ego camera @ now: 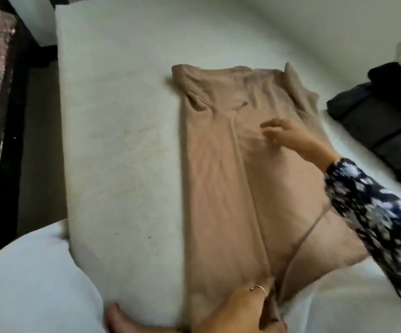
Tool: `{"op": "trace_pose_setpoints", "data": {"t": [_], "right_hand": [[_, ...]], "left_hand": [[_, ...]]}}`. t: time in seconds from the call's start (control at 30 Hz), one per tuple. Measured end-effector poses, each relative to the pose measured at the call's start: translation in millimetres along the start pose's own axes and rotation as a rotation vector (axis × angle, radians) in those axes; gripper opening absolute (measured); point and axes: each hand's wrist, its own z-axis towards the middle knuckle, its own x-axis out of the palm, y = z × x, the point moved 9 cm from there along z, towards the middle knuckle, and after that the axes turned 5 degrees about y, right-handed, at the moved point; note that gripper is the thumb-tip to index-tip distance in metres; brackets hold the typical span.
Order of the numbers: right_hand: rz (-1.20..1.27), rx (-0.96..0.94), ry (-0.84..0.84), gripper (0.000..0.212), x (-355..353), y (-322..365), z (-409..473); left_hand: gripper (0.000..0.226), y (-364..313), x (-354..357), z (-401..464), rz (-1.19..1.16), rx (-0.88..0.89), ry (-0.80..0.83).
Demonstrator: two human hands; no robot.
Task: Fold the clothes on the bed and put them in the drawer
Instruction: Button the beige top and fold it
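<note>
While left hand (240, 306) grips hem, right hand (282, 134) pinches garment (218, 176).

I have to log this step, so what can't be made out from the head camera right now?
- Drawer: not in the head view.
- Dark clothes pile: cut by the right edge, blurred; item count unclear.
- Left hand: cut by the bottom edge; its fingers are blurred at the beige garment hem.
- Right hand: motion-blurred; grip unclear.

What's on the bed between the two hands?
Only the tan garment: its folded-over edge runs from the left hand at the near hem up to the right hand, which pinches the cloth mid-way. The head view shows nothing else there.
</note>
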Motion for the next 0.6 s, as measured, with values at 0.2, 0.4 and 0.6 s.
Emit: {"op": "trace_pose_setpoints", "data": {"t": [0.2,0.4,0.6], "right_hand": [[-0.722,0.222,0.31,0.022,-36.4,-64.5,-116.0],[-0.786,0.368,0.389,0.055,-18.3,-109.8,-190.0],[-0.558,0.339,0.224,0.07,-15.1,-111.1,-180.2]], "left_hand": [[0.04,-17.3,-55.0,25.6,0.03,-0.045,-0.054],[0.01,-71.8,-128.0,120.4,0.077,-0.017,-0.178],[0.01,-102.3,-193.7,202.9,0.039,-0.05,-0.386]]}}
